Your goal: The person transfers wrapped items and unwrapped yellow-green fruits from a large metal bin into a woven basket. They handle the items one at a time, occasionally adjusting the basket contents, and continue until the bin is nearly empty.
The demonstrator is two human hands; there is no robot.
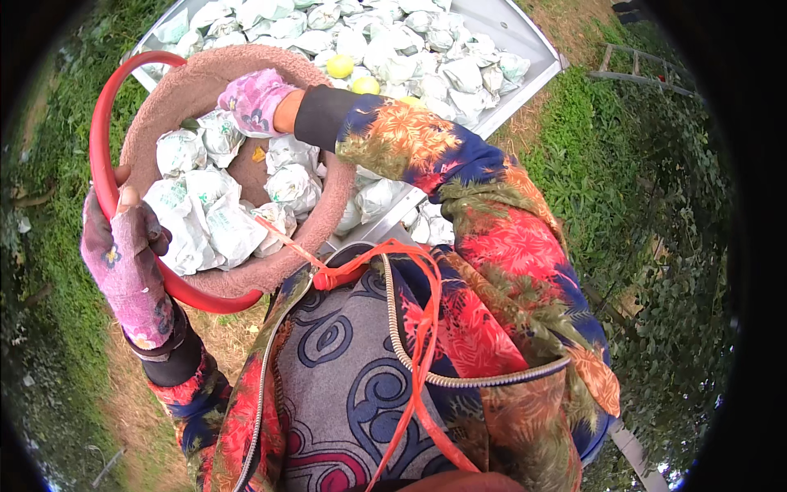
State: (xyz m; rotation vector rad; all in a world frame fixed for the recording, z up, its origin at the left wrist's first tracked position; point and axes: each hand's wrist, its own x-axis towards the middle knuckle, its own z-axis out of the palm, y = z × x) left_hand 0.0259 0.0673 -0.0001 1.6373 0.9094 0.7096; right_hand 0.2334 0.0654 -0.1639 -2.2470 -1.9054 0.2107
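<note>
My left hand (126, 246), in a pink floral fingerless glove, grips the red handle (101, 135) of a round basket lined with pinkish-brown plush (154, 111). Several white paper-wrapped fruits (224, 209) lie in the basket around a bare patch of lining with a small yellow scrap (259, 154). My right hand (255, 103), in a similar glove, reaches over the basket's far inner side; its fingers are hidden, and whether it holds anything cannot be told. Past the basket, a grey tray (535, 64) is heaped with wrapped fruits (393, 43) and a few bare yellow ones (340, 66).
Orange-red plastic twine (424, 326) hangs from a red piece at my open jacket's front. More wrapped fruits (430, 224) lie near the tray's closer edge. A ladder (642, 67) lies at the upper right, by leafy trees (670, 295). Grass (559, 129) flanks the tray.
</note>
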